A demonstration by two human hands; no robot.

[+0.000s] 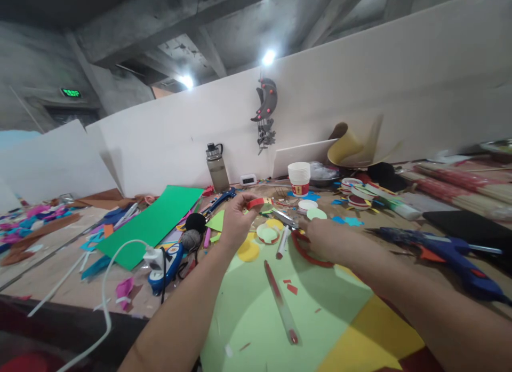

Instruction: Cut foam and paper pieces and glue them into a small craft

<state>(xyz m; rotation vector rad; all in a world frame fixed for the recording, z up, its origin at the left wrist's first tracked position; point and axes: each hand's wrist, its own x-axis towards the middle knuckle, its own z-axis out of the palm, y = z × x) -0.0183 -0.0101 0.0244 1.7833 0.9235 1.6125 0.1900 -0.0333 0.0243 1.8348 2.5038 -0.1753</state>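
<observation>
My left hand [238, 218] pinches a narrow red ring with yellow marks [260, 202], like a band cut from a paper cup, above the cluttered worktop. Right of it, my right hand [319, 237] is closed at the red handles of a pair of scissors [285, 218], whose metal blades point toward the left hand; its fingertips are partly hidden. Between the hands lie a small white-and-red ring [268, 234], a white marker [282, 243] and yellow paper circles [248, 251]. A red pen [280, 302] and red scraps rest on light green paper [248, 318] nearer me.
Stacked paper cups [299, 175] and a bottle [217, 168] stand at the back. On the right lies a blue hot glue gun [452, 254]. Left are green card [152, 222], a blue power strip [166, 268] with a white cable, and dark yarn balls [195, 222].
</observation>
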